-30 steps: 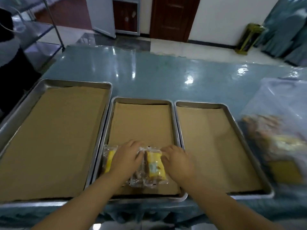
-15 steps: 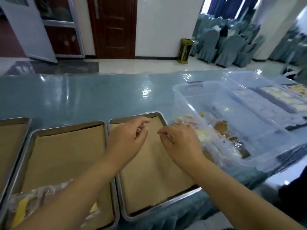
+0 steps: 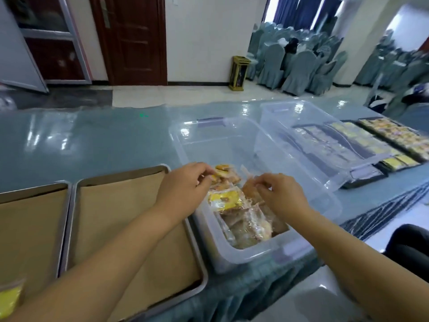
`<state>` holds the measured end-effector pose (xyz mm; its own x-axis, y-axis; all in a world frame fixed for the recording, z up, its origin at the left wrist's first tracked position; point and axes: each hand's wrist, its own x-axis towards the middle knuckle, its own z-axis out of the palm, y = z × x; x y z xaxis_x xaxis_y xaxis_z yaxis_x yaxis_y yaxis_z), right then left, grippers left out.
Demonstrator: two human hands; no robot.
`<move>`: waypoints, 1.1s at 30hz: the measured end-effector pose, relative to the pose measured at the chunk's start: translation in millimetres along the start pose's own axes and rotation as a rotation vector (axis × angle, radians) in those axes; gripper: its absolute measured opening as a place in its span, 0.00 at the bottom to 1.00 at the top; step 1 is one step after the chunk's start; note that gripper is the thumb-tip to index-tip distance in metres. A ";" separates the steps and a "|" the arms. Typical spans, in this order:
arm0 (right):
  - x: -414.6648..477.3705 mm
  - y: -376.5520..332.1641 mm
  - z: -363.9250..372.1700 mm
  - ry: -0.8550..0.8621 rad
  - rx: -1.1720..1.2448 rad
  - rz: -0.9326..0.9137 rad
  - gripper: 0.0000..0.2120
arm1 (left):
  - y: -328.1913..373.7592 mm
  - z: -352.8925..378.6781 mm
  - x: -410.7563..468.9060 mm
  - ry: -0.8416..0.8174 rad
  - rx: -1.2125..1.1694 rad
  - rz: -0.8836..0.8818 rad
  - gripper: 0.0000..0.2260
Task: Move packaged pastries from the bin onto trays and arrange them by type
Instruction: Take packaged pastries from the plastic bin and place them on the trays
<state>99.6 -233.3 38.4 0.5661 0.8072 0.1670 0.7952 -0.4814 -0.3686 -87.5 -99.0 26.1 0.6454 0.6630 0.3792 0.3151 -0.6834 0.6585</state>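
Observation:
A clear plastic bin [image 3: 234, 254] stands right of the trays and holds several wrapped pastries [image 3: 241, 221], yellow and brown. My left hand [image 3: 185, 187] reaches over the bin's left rim and pinches a round golden wrapped pastry [image 3: 221, 171]. Over the middle of the bin, my right hand [image 3: 281, 194] pinches a brown pastry in clear wrap [image 3: 249, 189]. A paper-lined metal tray [image 3: 162, 263] lies just left of the bin. A second lined tray [image 3: 27, 228] sits further left, with a yellow packet [image 3: 10, 298] at its near corner.
A second clear bin [image 3: 308, 140] sits behind and to the right, partly over dark trays of sorted yellow packets [image 3: 376, 140]. The table [image 3: 92, 142] has a glossy teal cover. Covered chairs [image 3: 299, 68] and a gold waste stand [image 3: 239, 73] stand beyond.
My view has swung right from the trays to the bin. Both hands left the packets on the middle tray, crossed the right tray and now pinch pastries in the bin.

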 end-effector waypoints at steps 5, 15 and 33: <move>43.1 29.9 19.9 -0.295 -0.162 -0.001 0.10 | 2.3 22.2 30.3 -0.078 0.121 -0.004 0.07; 99.0 49.5 78.7 -0.696 -0.305 -0.027 0.22 | -24.8 34.3 77.1 -0.088 0.207 0.003 0.08; 126.4 21.2 72.8 -0.531 0.397 0.107 0.06 | -41.8 46.6 101.5 -0.354 0.404 -0.018 0.22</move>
<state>172.3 -116.6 -14.9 0.3730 0.8694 -0.3241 0.5428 -0.4878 -0.6837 -2.8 -17.4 6.8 0.8106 0.5799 0.0821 0.5258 -0.7823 0.3340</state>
